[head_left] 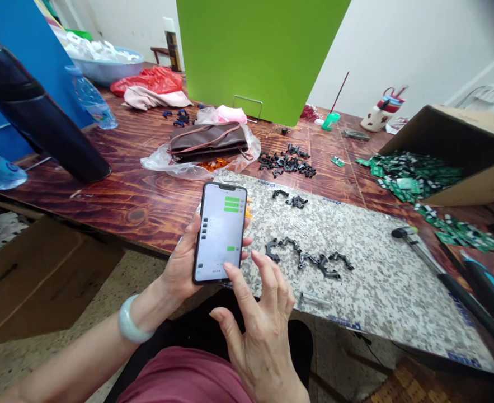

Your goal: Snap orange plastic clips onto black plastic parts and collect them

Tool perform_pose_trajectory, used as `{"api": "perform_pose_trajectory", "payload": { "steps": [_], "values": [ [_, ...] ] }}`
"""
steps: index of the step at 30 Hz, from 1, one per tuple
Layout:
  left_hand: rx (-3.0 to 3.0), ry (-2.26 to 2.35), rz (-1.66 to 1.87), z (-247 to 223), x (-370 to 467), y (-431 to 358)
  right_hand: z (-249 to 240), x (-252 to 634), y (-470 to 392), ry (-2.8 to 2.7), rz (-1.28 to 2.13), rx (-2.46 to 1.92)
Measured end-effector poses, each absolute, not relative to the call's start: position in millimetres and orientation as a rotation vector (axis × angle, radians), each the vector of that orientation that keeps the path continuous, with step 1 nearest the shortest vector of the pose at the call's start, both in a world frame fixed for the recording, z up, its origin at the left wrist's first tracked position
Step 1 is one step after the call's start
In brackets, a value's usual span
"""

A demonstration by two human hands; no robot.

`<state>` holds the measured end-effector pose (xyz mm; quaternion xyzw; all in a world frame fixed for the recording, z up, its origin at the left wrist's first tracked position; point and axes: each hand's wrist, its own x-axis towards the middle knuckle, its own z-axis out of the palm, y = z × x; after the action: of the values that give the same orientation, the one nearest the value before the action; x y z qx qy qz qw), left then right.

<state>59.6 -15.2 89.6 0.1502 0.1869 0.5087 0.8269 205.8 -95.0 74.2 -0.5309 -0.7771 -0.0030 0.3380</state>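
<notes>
A smartphone (pixel 220 234) with a lit chat screen is held upright in my left hand (pixel 182 257), its fingers wrapped round the case. My right hand (pixel 260 313) holds nothing; its fingers are apart and the index fingertip is at the lower part of the screen. To the right of the phone, several black curved plastic parts (pixel 329 267) lie on a speckled grey board (pixel 381 285). A few orange pieces (pixel 249 209) show beside the phone's right edge, partly hidden behind it.
Behind the board are a pile of black parts (pixel 288 163) and a brown purse (pixel 208 141) on plastic. A cardboard box (pixel 477 145) spills green circuit boards (pixel 410 173) at right. A dark flask (pixel 41 112) leans at left; a green panel (pixel 259 56) stands behind.
</notes>
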Motion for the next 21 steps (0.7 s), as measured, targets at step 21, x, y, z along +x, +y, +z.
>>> {"api": "perform_pose_trajectory", "payload": {
  "steps": [21],
  "values": [
    [0.226, 0.453, 1.066, 114.2, 58.1, -19.6, 92.5, 201.2, -98.6, -1.899, 0.069, -1.360]
  ]
}}
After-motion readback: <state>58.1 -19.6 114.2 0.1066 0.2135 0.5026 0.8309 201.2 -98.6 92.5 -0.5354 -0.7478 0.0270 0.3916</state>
